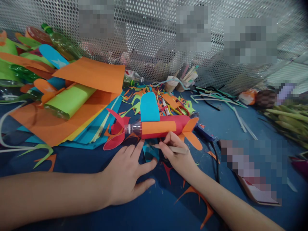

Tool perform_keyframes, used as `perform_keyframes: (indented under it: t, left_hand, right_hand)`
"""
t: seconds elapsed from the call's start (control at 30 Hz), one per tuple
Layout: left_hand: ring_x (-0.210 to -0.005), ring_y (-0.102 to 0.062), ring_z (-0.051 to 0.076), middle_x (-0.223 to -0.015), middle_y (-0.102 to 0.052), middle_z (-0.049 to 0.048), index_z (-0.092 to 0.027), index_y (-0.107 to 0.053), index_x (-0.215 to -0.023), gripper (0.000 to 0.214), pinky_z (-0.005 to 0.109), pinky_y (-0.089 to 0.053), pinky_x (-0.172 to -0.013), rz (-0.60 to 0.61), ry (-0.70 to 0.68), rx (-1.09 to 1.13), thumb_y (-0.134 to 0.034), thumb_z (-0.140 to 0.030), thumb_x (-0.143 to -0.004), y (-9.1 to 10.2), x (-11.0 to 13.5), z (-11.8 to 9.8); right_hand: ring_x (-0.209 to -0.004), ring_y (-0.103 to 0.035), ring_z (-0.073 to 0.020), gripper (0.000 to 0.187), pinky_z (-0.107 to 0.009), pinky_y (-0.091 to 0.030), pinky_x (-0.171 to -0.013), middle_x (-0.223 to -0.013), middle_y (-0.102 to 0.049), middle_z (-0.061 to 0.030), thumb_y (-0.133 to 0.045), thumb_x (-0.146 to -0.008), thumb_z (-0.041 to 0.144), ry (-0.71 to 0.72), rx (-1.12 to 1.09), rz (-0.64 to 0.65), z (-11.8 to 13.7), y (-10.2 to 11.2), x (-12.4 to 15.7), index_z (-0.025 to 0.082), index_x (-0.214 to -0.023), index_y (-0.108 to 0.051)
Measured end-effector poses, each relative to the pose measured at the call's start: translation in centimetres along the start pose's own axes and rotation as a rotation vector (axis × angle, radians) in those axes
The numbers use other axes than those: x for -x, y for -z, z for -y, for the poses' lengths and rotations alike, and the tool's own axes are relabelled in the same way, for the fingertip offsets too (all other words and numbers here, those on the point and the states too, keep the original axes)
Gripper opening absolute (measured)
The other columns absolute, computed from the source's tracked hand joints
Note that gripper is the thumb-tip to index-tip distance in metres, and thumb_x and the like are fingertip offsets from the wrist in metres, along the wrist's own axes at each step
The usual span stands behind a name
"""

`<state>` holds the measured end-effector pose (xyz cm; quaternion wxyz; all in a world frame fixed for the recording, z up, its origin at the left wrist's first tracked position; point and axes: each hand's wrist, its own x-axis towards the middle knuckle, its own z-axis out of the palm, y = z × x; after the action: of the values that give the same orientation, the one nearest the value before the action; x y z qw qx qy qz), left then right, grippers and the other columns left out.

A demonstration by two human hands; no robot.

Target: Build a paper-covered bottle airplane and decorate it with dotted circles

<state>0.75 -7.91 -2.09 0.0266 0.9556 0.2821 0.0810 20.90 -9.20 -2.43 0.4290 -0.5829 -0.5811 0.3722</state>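
Note:
A bottle plane (158,127) wrapped in red and orange paper lies on the blue table (156,205), with a blue wing, orange tail fins and a red propeller (115,133). My left hand (127,173) rests flat on the table just in front of it, fingers spread, two fingertips on a blue paper piece (149,153). My right hand (174,152) is closed around a thin wooden stick (176,149), its tip down on that blue piece beside the plane's body.
Orange, yellow and blue paper sheets (72,118) with a green-wrapped bottle (68,101) are piled at left. Paper scraps (173,102), cups of sticks (179,81) and a perforated metal screen (149,35) lie behind. Green stalks (288,120) are at right, a booklet (257,189) near right.

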Motion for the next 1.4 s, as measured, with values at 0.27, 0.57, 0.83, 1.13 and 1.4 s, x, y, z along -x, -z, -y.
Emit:
perform_keyframes:
  t: [0.27, 0.57, 0.83, 1.13, 1.4]
  left_hand:
    - [-0.098, -0.05, 0.033, -0.132, -0.04, 0.0186, -0.038, -0.049, -0.128, 0.045, 0.05, -0.043, -0.078, -0.006, 0.005, 0.0, -0.031, -0.054, -0.091, 0.02, 0.01, -0.08]
    - [-0.099, -0.049, 0.031, -0.133, -0.041, 0.0153, -0.038, -0.049, -0.129, 0.044, 0.049, -0.043, -0.079, -0.008, 0.012, 0.008, -0.034, -0.054, -0.09, 0.06, -0.09, -0.11]
    - [-0.1, -0.049, 0.033, -0.134, -0.04, 0.0169, -0.037, -0.05, -0.129, 0.045, 0.05, -0.042, -0.08, 0.001, 0.007, 0.016, -0.032, -0.054, -0.091, 0.08, 0.07, -0.1]
    - [-0.099, -0.05, 0.033, -0.134, -0.04, 0.0175, -0.036, -0.05, -0.128, 0.045, 0.05, -0.042, -0.079, 0.002, 0.005, 0.024, -0.033, -0.053, -0.091, 0.3, -0.02, -0.12]
    - [-0.099, -0.05, 0.032, -0.134, -0.041, 0.0166, -0.037, -0.05, -0.128, 0.044, 0.05, -0.042, -0.08, 0.013, 0.013, 0.025, -0.034, -0.054, -0.09, 0.28, -0.09, -0.07]
  right_hand:
    - [-0.046, -0.034, -0.0098, 0.023, -0.023, -0.027, -0.044, -0.054, -0.036, 0.0082, -0.049, -0.088, 0.029, 0.001, -0.002, 0.006, -0.02, 0.0, 0.08, 0.024, -0.072, -0.034]
    - [-0.046, -0.034, -0.0099, 0.022, -0.023, -0.027, -0.044, -0.053, -0.037, 0.0084, -0.05, -0.088, 0.03, -0.014, -0.016, 0.015, -0.09, -0.07, 0.04, 0.024, -0.073, -0.035]
    - [-0.046, -0.035, -0.0097, 0.022, -0.023, -0.028, -0.044, -0.053, -0.039, 0.0083, -0.05, -0.088, 0.031, -0.027, -0.019, 0.021, 0.09, -0.05, 0.07, 0.024, -0.073, -0.036]
    - [-0.046, -0.037, -0.01, 0.022, -0.023, -0.029, -0.045, -0.053, -0.04, 0.0078, -0.051, -0.088, 0.03, -0.05, -0.022, 0.025, 0.22, -0.11, 0.05, 0.024, -0.073, -0.036]
    - [-0.046, -0.037, -0.0097, 0.022, -0.023, -0.029, -0.045, -0.053, -0.04, 0.0082, -0.051, -0.088, 0.03, -0.052, -0.043, 0.031, 0.23, -0.14, 0.02, 0.024, -0.073, -0.036]
